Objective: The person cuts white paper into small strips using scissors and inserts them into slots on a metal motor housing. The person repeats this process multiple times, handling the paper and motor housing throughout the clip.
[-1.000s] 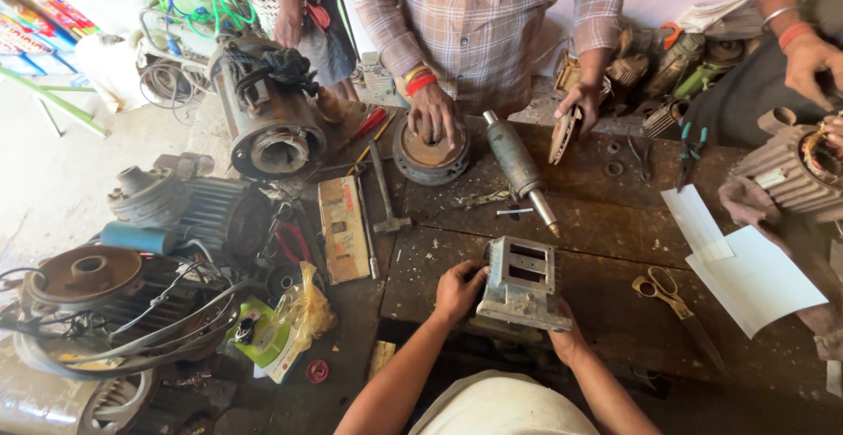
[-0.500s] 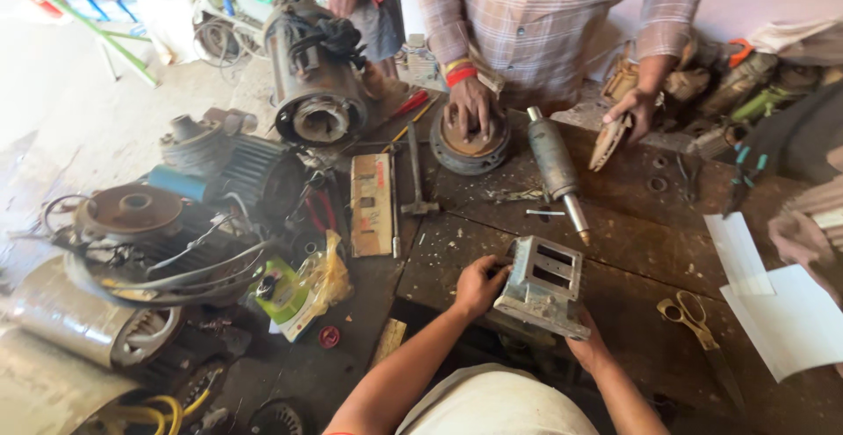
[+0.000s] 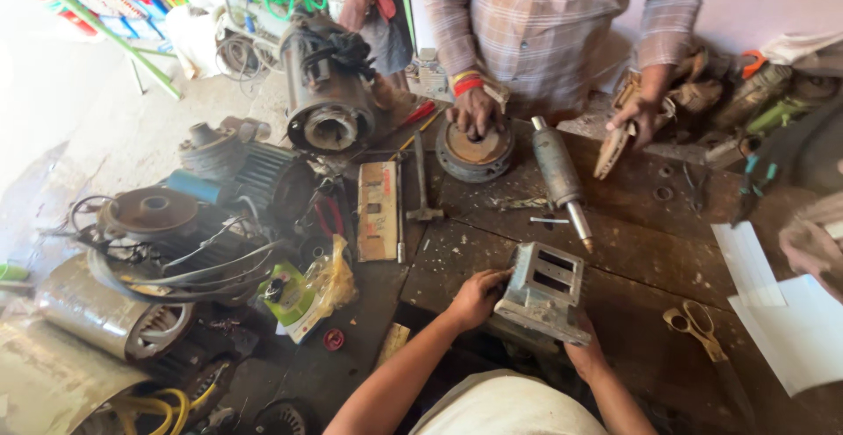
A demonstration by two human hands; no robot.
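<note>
A grey metal housing (image 3: 544, 291) with rectangular openings rests at the near edge of a dark wooden workbench (image 3: 632, 251). My left hand (image 3: 475, 298) grips its left side. Under its right lower corner sits my right hand (image 3: 587, 356), mostly hidden by the housing. Beyond the housing lies a grey motor rotor (image 3: 559, 177) with its shaft pointing toward me. Across the bench a person in a checked shirt presses one hand (image 3: 474, 110) on a round end cover (image 3: 475, 150) and the other hand (image 3: 634, 119) on a worn part.
A hammer (image 3: 421, 180) and a flat rusty plate (image 3: 378, 210) lie left of the bench. Motors (image 3: 327, 93), coils and cables crowd the floor at left. Yellow-handled scissors (image 3: 695, 328) and white papers (image 3: 781, 312) lie at right. A second person stands at the back.
The view has shifted, so everything sits further right and nearer. My hands keep their hold on the housing, which has hardly moved. The person opposite still has a hand on the round cover.
</note>
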